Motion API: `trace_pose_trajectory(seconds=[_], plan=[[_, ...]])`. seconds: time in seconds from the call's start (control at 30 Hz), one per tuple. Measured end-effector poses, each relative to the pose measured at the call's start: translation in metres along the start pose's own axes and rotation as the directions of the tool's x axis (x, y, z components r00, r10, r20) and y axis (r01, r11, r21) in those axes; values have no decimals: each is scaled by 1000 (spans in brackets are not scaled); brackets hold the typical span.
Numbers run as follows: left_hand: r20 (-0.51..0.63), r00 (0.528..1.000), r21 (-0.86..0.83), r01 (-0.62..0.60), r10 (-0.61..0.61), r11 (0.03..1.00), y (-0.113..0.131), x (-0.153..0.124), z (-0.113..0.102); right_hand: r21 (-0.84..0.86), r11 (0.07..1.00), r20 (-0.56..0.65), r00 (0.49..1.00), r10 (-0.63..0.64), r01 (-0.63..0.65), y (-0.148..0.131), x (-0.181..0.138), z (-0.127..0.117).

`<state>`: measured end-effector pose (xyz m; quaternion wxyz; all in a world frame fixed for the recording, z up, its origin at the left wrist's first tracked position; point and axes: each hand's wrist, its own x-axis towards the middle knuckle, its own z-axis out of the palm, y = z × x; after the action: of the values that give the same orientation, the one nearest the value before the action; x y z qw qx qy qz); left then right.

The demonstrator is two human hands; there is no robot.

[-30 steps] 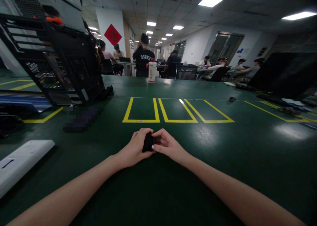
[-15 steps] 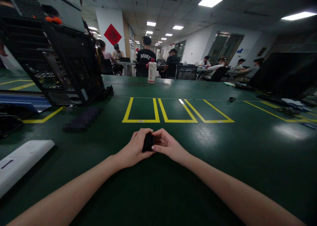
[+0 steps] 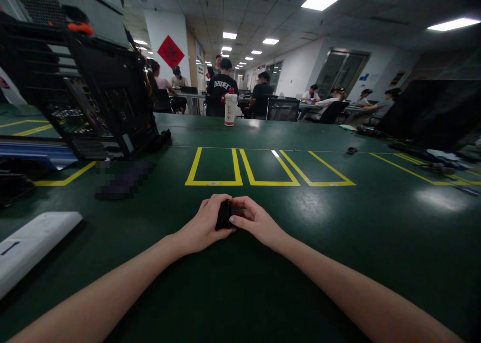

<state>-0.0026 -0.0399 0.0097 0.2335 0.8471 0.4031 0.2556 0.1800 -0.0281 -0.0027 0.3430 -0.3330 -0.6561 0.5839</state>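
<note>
Both my hands rest together on the green table point(image 3: 338, 243) in front of me. My left hand point(image 3: 205, 225) is curled round a small black object point(image 3: 224, 216), its fingers wrapped over the top. My right hand point(image 3: 255, 221) pinches the same black object from the right with thumb and fingertips. What the object is I cannot make out; most of it is hidden between the fingers. Just beyond the hands lie three yellow taped boxes point(image 3: 268, 167) on the table.
An open black computer case point(image 3: 93, 92) stands at the left rear. A white flat device point(image 3: 32, 245) lies near the left edge. A white bottle point(image 3: 230, 108) stands far back. A small dark item point(image 3: 352, 150) lies right of the boxes. Several people sit and stand behind.
My hands stay almost still; the right fingers have shifted slightly on the black object. People in the background have moved a little.
</note>
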Motion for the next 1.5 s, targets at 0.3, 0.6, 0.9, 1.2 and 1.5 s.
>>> trace_pose_trajectory(seconds=[0.3,0.6,0.9,1.2,1.5], plan=[[-3,1000,-10,0,0,1000,-1,-1,-1,61,998,12,1000,-21,20,1,-1,1],[-21,1000,-14,-23,23,1000,-2,0,1,9,1000,9,1000,-19,19,3,1,0],[-26,999,-11,-22,22,1000,-2,0,0,64,997,14,999,-47,46,4,0,1],[-6,1000,-27,-15,15,1000,0,-1,-2,-8,1000,-3,1000,-1,0,-1,-1,1],[3,1000,-38,2,-2,999,1,-1,-2,73,997,29,999,-23,21,1,-1,1]])
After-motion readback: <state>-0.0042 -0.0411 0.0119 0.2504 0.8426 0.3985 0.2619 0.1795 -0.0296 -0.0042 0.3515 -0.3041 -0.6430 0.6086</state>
